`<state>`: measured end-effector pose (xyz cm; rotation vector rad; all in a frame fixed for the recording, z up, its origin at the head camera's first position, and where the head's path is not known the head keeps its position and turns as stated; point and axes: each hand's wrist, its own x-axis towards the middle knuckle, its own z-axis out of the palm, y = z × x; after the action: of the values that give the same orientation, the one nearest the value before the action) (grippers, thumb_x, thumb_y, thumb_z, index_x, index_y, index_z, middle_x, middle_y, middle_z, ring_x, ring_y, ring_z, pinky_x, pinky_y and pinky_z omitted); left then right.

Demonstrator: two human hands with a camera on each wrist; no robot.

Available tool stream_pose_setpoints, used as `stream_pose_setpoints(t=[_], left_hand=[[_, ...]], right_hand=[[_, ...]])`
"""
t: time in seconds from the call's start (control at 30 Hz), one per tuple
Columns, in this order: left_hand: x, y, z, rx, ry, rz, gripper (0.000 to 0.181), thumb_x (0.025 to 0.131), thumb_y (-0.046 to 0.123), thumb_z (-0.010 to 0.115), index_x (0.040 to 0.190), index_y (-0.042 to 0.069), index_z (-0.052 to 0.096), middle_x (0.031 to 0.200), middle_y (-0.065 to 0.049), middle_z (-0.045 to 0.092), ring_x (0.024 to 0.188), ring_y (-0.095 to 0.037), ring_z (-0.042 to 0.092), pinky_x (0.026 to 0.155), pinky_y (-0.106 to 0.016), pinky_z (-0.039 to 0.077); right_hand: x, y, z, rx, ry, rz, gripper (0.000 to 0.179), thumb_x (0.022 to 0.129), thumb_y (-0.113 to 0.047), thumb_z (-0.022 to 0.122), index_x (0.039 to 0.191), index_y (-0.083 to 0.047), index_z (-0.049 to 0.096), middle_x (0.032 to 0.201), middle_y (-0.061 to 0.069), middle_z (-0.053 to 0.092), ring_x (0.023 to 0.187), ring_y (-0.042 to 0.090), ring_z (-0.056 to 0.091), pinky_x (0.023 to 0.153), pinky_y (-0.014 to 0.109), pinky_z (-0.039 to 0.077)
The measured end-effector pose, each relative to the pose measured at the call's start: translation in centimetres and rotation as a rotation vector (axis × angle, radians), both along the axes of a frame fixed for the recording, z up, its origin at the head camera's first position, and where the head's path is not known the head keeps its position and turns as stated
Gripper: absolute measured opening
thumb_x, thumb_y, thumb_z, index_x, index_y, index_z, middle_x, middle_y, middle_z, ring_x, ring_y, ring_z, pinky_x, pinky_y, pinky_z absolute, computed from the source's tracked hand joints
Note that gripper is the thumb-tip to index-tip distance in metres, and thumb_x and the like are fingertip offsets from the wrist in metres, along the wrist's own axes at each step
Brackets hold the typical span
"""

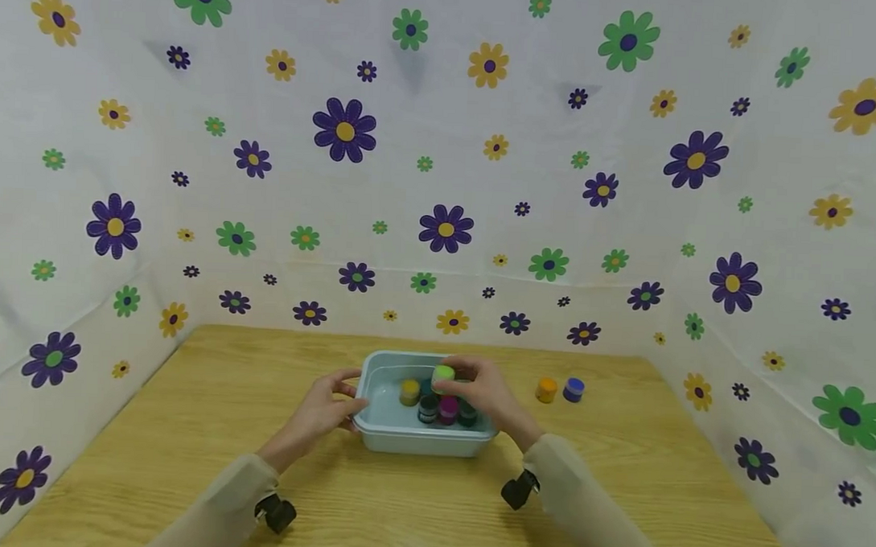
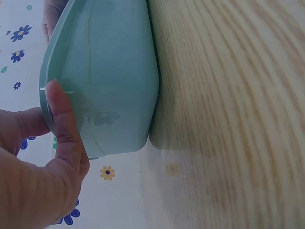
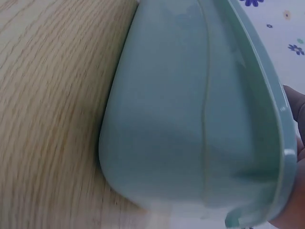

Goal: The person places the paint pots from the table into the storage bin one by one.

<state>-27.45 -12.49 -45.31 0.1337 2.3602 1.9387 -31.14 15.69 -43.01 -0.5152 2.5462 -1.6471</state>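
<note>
A light blue plastic tub [image 1: 423, 444] stands on the table. My left hand [image 1: 322, 405] grips its left end, with fingers and thumb at the rim in the left wrist view. Above the tub's right part, my right hand [image 1: 488, 392] pinches a small paint jar with a lime-green top [image 1: 443, 374]. Inside the tub are a yellow jar [image 1: 409, 392], a black jar [image 1: 428, 408], a magenta jar [image 1: 448, 410] and a dark green jar [image 1: 467, 413]. Something teal behind them is mostly hidden. The right wrist view shows mainly the tub's outer wall [image 3: 162, 105].
To the right of the tub, an orange jar [image 1: 547, 390] and a blue jar [image 1: 573, 389] stand side by side on the wooden table [image 1: 256, 509]. A white flower-print cloth [image 1: 383, 191] encloses the table at the back and sides.
</note>
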Motion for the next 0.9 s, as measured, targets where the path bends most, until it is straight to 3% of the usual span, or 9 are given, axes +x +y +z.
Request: stream_pose_setpoints(t=[0.23, 0.53, 0.9], left_hand=[[-0.1, 0.4, -0.1, 0.001, -0.008, 0.002, 0.057, 0.089, -0.002, 0.066, 0.142, 0.001, 0.046, 0.104, -0.019, 0.053, 0.066, -0.018, 0.062, 0.057, -0.035, 0.06], [-0.1, -0.3, 0.0, 0.007, 0.004, 0.002, 0.057, 0.09, -0.002, 0.065, 0.143, -0.001, 0.045, 0.103, -0.017, 0.052, 0.065, -0.016, 0.061, 0.057, -0.035, 0.059], [-0.2, 0.0, 0.0, -0.009, 0.002, -0.021, 0.055, 0.091, -0.001, 0.064, 0.143, 0.0, 0.045, 0.105, -0.018, 0.052, 0.066, -0.017, 0.062, 0.06, -0.038, 0.06]], right_hand=[[0.4, -1.6, -0.3, 0.026, -0.021, 0.048, 0.041, 0.085, -0.024, 0.077, 0.122, -0.008, 0.067, 0.114, 0.007, 0.07, 0.098, 0.018, 0.066, 0.085, 0.032, 0.057], [-0.7, -3.6, -0.8, 0.133, -0.03, 0.125, 0.039, 0.086, -0.018, 0.076, 0.122, -0.006, 0.067, 0.114, 0.008, 0.07, 0.1, 0.019, 0.066, 0.084, 0.033, 0.056], [-1.2, -4.1, -1.0, 0.252, 0.087, 0.176, 0.033, 0.083, -0.015, 0.078, 0.115, -0.007, 0.071, 0.107, 0.007, 0.072, 0.088, 0.012, 0.063, 0.081, 0.029, 0.053]])
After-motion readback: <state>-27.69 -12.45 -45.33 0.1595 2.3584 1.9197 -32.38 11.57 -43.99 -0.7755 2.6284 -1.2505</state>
